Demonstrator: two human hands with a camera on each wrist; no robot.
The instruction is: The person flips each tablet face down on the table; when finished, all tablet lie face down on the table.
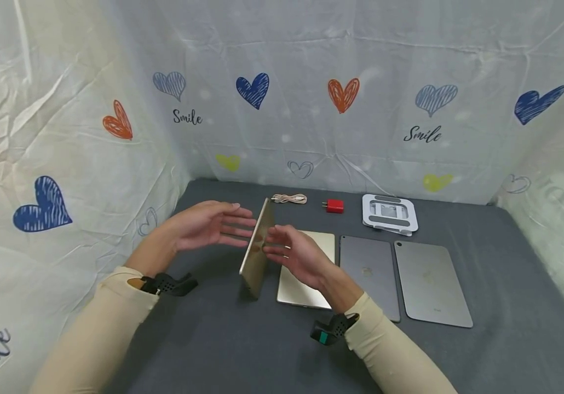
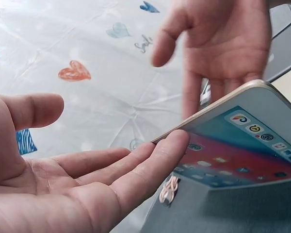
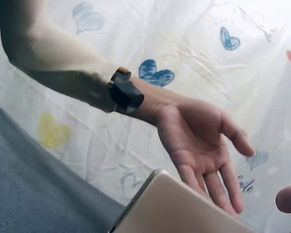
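A gold tablet (image 1: 257,246) stands on edge between the two hands, its lit screen (image 2: 242,150) facing the left hand and its plain back (image 3: 179,208) facing the right. On the screen side my left hand (image 1: 210,225) has its fingers extended, and in the left wrist view the fingertips (image 2: 177,141) are right at the tablet's edge. My right hand (image 1: 304,257) is on the other side, fingers loosely bent beside the back, thumb apart from the tablet. Neither hand wraps round it. Right of it lies a second gold tablet (image 1: 306,293), partly covered by the right hand and forearm.
A dark grey tablet (image 1: 366,268) and a silver tablet (image 1: 432,282) lie face down to the right. Along the back of the grey tabletop (image 1: 213,350) are a coiled cable (image 1: 289,198), a red charger plug (image 1: 333,206) and a folded silver stand (image 1: 389,213). Heart-printed cloth walls surround the table.
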